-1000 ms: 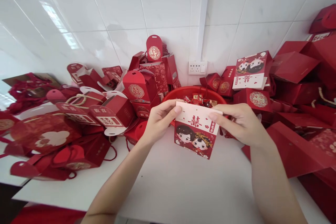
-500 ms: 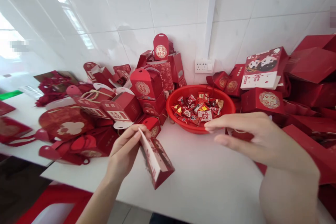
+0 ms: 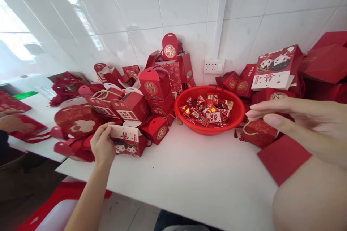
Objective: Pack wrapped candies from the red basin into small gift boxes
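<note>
One couple-printed box (image 3: 126, 142) was pinched by its upper left corner in my nearly closed left fingers (image 3: 101, 133), its printed face toward me and its long axis running rightward from them, while my right fingers (image 3: 273, 104) held nothing I could see, thumb slightly parted. Red boxes (image 3: 130, 106) crowded behind my left fingers, with one gold-emblem box (image 3: 155, 130) just right of the pinched one. Between both sets of fingers, farther back on the desk (image 3: 195, 177), sat one bowl (image 3: 206, 129) of sweets (image 3: 214, 116) too jumbled to count.
</note>
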A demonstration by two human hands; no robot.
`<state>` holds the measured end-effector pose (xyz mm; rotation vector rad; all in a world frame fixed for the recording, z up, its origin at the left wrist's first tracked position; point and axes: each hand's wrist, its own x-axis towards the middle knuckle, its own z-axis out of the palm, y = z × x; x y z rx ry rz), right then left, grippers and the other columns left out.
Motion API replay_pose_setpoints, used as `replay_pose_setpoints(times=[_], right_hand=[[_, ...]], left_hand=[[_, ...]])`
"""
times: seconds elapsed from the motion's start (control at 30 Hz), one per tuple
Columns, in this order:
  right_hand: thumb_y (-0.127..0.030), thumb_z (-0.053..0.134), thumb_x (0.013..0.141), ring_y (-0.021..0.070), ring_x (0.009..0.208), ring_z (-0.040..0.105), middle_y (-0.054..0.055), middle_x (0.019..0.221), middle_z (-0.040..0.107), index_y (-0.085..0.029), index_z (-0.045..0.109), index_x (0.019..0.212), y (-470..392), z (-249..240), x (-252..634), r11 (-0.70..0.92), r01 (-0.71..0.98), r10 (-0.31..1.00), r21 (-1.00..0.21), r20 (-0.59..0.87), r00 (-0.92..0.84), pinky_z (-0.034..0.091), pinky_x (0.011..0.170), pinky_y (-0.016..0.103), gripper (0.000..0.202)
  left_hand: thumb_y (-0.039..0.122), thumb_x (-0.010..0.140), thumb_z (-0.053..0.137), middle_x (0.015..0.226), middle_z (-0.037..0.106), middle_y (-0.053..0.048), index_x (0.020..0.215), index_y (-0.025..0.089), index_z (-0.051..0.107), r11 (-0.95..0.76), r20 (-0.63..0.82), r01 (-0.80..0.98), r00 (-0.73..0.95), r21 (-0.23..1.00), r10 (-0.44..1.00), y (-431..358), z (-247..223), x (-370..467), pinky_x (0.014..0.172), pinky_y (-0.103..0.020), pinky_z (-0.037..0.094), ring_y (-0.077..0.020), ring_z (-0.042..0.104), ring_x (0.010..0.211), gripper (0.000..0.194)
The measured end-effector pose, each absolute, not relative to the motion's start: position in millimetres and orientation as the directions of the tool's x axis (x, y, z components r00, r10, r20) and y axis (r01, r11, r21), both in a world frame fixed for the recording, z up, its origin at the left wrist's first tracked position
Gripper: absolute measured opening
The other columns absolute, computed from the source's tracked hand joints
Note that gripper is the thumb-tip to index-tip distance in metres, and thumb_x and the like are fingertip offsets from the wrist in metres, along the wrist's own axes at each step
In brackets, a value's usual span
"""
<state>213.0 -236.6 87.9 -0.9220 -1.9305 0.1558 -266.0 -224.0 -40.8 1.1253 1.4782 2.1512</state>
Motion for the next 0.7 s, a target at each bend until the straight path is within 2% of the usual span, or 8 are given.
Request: replay_pose_setpoints(times=[0.2,0.33,0.4,0.47,0.53,0.57,0.63,0.7], right_hand=[[-0.031,0.072,0.088,0.0152,0.077,0.075,0.000,0.088,0.080,-0.031,0.080,0.096,-239,88,217,0.663,0.504,0.692,-0.554,0.710,-0.130,0.062,0.069,0.023,0.011],[-0.028,0.073,0.087,0.0134,0.079,0.074,0.000,0.088,0.080,-0.027,0.080,0.093,-236,86,218,0.649,0.517,0.682,-0.557,0.728,-0.072,0.060,0.072,0.022,0.008],[-0.026,0.073,0.088,0.0120,0.080,0.074,-0.001,0.087,0.079,-0.025,0.079,0.093,-233,85,221,0.643,0.513,0.682,-0.569,0.729,-0.047,0.060,0.076,0.021,0.008],[-0.022,0.072,0.088,0.0114,0.078,0.075,-0.002,0.087,0.079,-0.025,0.079,0.093,-230,84,224,0.657,0.487,0.664,-0.576,0.748,-0.011,0.062,0.075,0.020,0.009],[-0.018,0.071,0.088,0.0120,0.075,0.075,-0.003,0.086,0.079,-0.026,0.080,0.092,-227,83,227,0.695,0.455,0.609,-0.556,0.792,0.038,0.063,0.071,0.021,0.012],[-0.016,0.070,0.088,0.0127,0.074,0.075,-0.003,0.084,0.079,-0.026,0.080,0.091,-226,82,228,0.713,0.447,0.575,-0.540,0.815,0.068,0.064,0.070,0.023,0.014],[-0.013,0.070,0.087,0.0144,0.072,0.075,-0.002,0.081,0.079,-0.026,0.081,0.090,-224,82,229,0.730,0.456,0.504,-0.509,0.852,0.142,0.064,0.070,0.026,0.017],[-0.010,0.070,0.086,0.0154,0.071,0.075,-0.002,0.080,0.078,-0.026,0.081,0.091,-222,81,230,0.725,0.478,0.446,-0.496,0.867,0.224,0.064,0.071,0.030,0.020]], left_hand=[[0.021,0.071,0.068,0.069,0.064,0.006,0.071,0.019,0.069,-0.344,0.419,0.277,-0.780,0.897,0.464,-206,-41,-258,0.070,-0.024,0.039,-0.0159,0.052,0.076,0.002],[0.023,0.070,0.069,0.080,0.066,0.004,0.078,0.020,0.067,-0.296,0.464,0.363,-0.765,0.883,0.447,-208,-33,-247,0.085,-0.031,0.045,-0.0214,0.058,0.088,0.008],[0.031,0.072,0.072,0.094,0.068,0.002,0.085,0.022,0.067,-0.211,0.513,0.474,-0.717,0.855,0.472,-212,-33,-245,0.099,-0.037,0.044,-0.0259,0.060,0.104,0.017],[0.040,0.072,0.073,0.112,0.069,-0.001,0.096,0.023,0.068,-0.143,0.635,0.642,-0.655,0.754,0.409,-217,-36,-244,0.110,-0.045,0.039,-0.0326,0.058,0.119,0.029],[0.049,0.071,0.070,0.132,0.064,-0.007,0.112,0.023,0.068,-0.136,0.797,0.812,-0.501,0.568,0.338,-220,-44,-243,0.115,-0.052,0.036,-0.0392,0.051,0.132,0.049],[0.053,0.071,0.070,0.143,0.058,-0.009,0.122,0.023,0.066,-0.133,0.841,0.866,-0.415,0.483,0.347,-222,-48,-242,0.117,-0.054,0.033,-0.0414,0.047,0.137,0.060],[0.058,0.069,0.072,0.157,0.045,-0.010,0.137,0.026,0.060,-0.127,0.875,0.921,-0.297,0.368,0.382,-226,-57,-238,0.121,-0.056,0.027,-0.0433,0.039,0.144,0.076],[0.062,0.064,0.076,0.165,0.033,-0.006,0.143,0.033,0.054,-0.114,0.859,0.936,-0.253,0.334,0.446,-229,-65,-236,0.122,-0.055,0.025,-0.0437,0.033,0.148,0.086]])
